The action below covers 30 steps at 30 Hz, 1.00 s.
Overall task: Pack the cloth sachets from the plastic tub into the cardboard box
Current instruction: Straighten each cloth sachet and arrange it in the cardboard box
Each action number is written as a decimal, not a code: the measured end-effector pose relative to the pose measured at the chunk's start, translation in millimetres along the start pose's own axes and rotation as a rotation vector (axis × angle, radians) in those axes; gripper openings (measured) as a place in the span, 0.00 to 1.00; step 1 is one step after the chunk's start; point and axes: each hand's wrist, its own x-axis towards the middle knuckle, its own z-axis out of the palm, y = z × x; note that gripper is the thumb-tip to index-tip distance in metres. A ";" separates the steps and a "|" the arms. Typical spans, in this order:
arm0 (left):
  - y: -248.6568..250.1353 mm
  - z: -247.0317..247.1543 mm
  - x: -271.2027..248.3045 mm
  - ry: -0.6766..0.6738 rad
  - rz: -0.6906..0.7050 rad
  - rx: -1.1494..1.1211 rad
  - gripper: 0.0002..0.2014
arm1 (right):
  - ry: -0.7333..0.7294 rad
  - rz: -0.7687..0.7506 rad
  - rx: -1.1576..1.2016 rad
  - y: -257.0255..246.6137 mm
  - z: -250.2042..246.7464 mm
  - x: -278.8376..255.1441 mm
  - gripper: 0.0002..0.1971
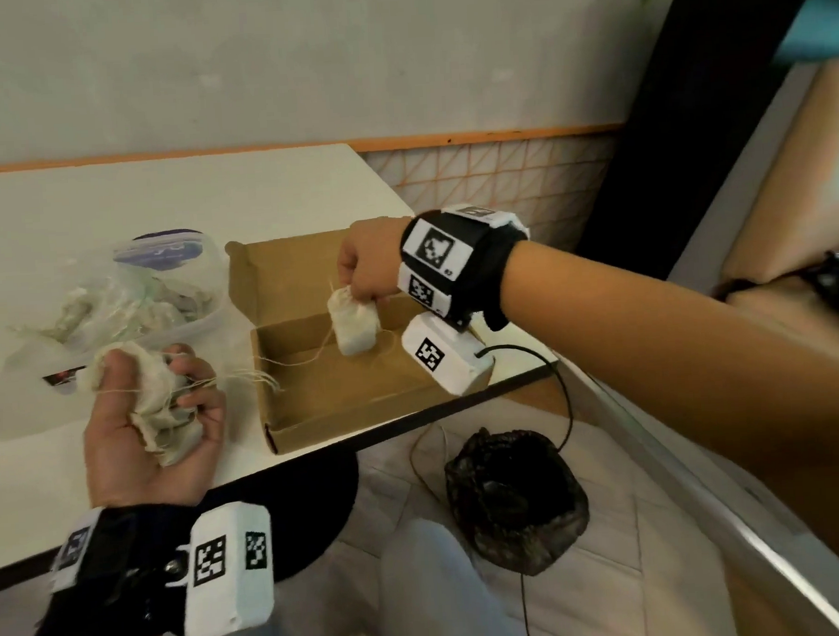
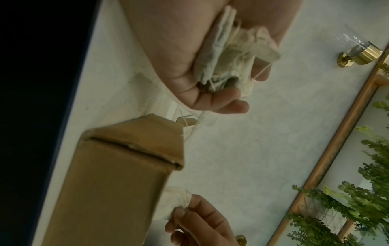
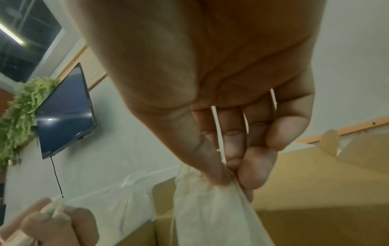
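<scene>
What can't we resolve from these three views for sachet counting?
- Bunch of sachets in the left hand: count unclear in head and left wrist views; curled fingers and tangled strings cover it.
- Plastic tub: contents blur together in the head view; no count.
- Cardboard box: its right end is hidden by the right wrist camera in the head view.
- Single sachet pinched by the right hand: bottom cut off by the right wrist frame edge.
</scene>
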 end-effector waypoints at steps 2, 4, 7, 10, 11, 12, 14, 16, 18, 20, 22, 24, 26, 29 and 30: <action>-2.0 -1.4 2.8 -0.027 -0.081 -0.096 0.10 | -0.001 0.029 0.046 3.4 -6.3 -4.7 0.14; -6.6 3.2 1.2 0.037 -0.010 -0.026 0.10 | -0.014 0.031 0.140 5.4 -16.4 -11.7 0.12; -15.8 15.5 -2.0 0.085 0.064 0.047 0.10 | -0.069 -0.025 0.287 3.8 -39.1 -30.4 0.08; -17.6 21.0 -6.1 0.121 0.072 0.050 0.10 | -0.092 -0.066 0.410 -0.2 -57.1 -47.5 0.07; -17.2 21.7 -7.0 0.133 0.076 0.064 0.10 | -0.091 -0.069 0.448 -0.3 -59.7 -49.1 0.07; -17.3 21.9 -7.4 0.137 0.075 0.076 0.10 | -0.082 -0.061 0.479 0.2 -59.6 -48.1 0.06; -17.2 22.2 -7.9 0.123 0.061 0.080 0.11 | -0.072 -0.028 0.496 1.4 -50.8 -40.0 0.05; -16.8 22.6 -8.0 0.115 0.045 0.084 0.12 | -0.069 0.021 0.451 2.9 -32.3 -26.8 0.05; -16.7 23.0 -8.3 0.134 0.050 0.104 0.13 | -0.043 0.072 0.405 5.0 -9.5 -13.1 0.06; -17.6 24.3 -8.8 0.151 0.060 0.107 0.12 | -0.035 0.109 0.403 6.5 8.5 -4.1 0.06; -18.4 25.3 -9.0 0.152 0.064 0.106 0.11 | -0.091 0.121 0.442 6.2 14.5 0.4 0.05; -19.0 26.6 -9.1 0.157 0.059 0.119 0.11 | -0.186 0.113 0.544 2.7 11.5 2.2 0.04; -19.4 27.8 -9.0 0.167 0.056 0.129 0.13 | -0.243 0.106 0.589 -3.6 7.0 6.2 0.06; -18.8 27.8 -8.9 0.168 0.047 0.122 0.12 | -0.315 0.138 0.589 -16.7 10.4 18.8 0.09; -18.5 27.2 -8.8 0.167 0.044 0.117 0.12 | -0.332 0.160 0.575 -20.4 13.9 24.3 0.10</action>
